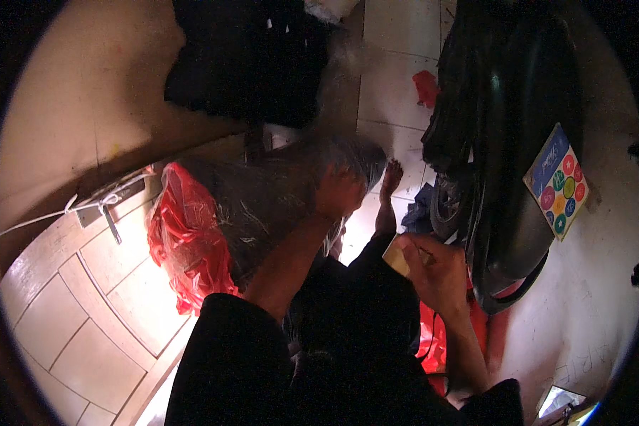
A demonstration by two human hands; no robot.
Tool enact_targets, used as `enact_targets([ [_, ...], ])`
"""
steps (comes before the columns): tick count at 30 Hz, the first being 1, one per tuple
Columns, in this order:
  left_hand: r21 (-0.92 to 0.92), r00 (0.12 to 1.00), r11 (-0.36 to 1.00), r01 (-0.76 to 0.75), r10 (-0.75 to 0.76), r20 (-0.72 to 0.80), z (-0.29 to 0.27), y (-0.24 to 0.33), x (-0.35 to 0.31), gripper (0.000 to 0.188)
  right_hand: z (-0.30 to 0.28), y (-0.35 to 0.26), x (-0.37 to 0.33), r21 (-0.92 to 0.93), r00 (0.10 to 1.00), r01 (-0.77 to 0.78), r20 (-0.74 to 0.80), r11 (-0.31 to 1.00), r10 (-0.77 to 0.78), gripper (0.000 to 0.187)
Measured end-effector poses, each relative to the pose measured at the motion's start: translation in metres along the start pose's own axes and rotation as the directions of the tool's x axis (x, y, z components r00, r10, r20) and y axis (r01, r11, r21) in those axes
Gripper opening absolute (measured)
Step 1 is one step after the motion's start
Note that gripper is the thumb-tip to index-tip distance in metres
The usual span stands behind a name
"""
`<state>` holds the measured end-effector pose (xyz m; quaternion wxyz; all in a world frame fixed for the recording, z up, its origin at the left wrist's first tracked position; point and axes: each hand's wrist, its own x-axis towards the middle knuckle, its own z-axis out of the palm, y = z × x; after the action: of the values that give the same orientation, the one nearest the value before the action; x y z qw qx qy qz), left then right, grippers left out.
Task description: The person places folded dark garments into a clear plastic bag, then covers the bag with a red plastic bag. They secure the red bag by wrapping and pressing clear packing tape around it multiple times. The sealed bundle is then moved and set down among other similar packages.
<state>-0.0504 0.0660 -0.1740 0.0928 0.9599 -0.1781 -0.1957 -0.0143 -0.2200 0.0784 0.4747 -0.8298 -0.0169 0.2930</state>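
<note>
While my left hand [339,192] lies flat on the dark plastic-wrapped bundle [259,206], my right hand [436,273], held apart, grips a tan object [396,258].

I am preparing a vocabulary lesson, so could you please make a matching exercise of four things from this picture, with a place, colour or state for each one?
Things:
1. Left hand
2. Right hand
3. Red plastic
4. Card

Places, colours, states:
A. Covered with circles of several colours
B. On the dark wrapped bundle, toward its right end
C. Holding a small tan piece
D. At the left end of the bundle, crumpled

Right pairs: 1-B, 2-C, 3-D, 4-A
</note>
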Motion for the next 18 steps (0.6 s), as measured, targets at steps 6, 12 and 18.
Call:
enact_targets([
  [6, 0.164, 0.965, 0.986, 0.022, 0.022, -0.26, 0.016, -0.019, -0.022, 0.047, 0.012, 0.039, -0.023, 0.041, 0.995, -0.038, -0.094, 0.998, 0.042, 0.022],
  [12, -0.797, 0.809, 0.51, 0.325, -0.586, -0.045, -0.043, 0.059, -0.024, 0.042, 0.025, 0.021, -0.016, -0.001, 0.989, 0.07, -0.132, 0.998, -0.07, 0.026],
  [18, -0.975, 0.745, 0.221, -0.033, -0.644, -0.171, -0.184, 0.122, -0.116, 0.027, 0.064, -0.038, -0.007, 0.086, 0.983, 0.164, -0.093, 0.983, -0.156, 0.034],
])
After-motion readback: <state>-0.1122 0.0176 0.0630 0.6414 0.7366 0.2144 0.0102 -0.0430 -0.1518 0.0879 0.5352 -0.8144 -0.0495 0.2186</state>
